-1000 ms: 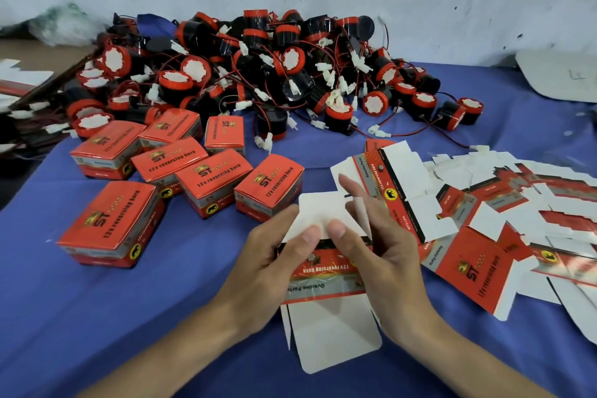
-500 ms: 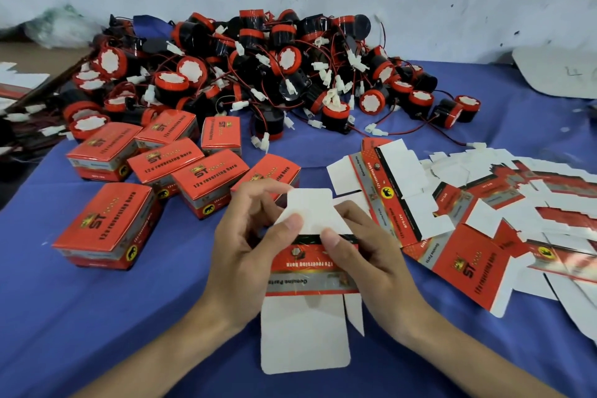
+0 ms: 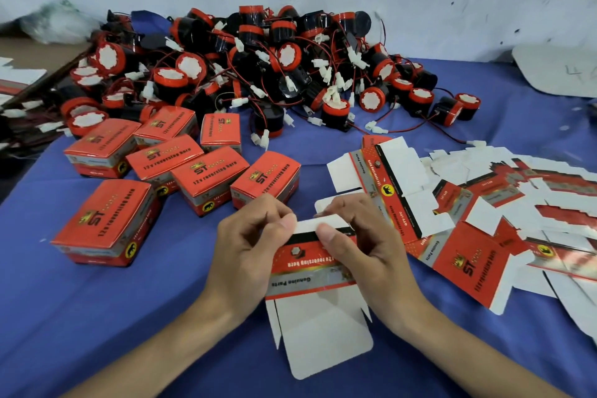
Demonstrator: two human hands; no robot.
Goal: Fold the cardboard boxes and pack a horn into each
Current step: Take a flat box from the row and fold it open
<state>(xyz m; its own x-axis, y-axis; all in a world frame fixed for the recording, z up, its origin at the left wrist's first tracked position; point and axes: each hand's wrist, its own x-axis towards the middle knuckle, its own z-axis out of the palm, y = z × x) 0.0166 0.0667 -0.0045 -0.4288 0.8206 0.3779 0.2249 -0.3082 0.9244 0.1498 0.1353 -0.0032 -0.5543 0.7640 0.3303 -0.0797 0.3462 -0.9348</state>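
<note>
The carton blank [image 3: 310, 271] is held centre front over the blue worktop [image 3: 97, 317]. Its long axis runs from the person outward, with the plain white flap [image 3: 326, 339] pointing back at them and the print upside down. The left hand [image 3: 245, 255] and right hand [image 3: 365, 255] each pinch the far flap [image 3: 310, 224], thumbs on top. For a square crease, both thumbs should probably press evenly along the score line. Beyond are closed boxes [image 3: 206, 178] on the left, flat blanks [image 3: 468, 262] on the right, and the horn pile [image 3: 258, 68] farthest back.
</note>
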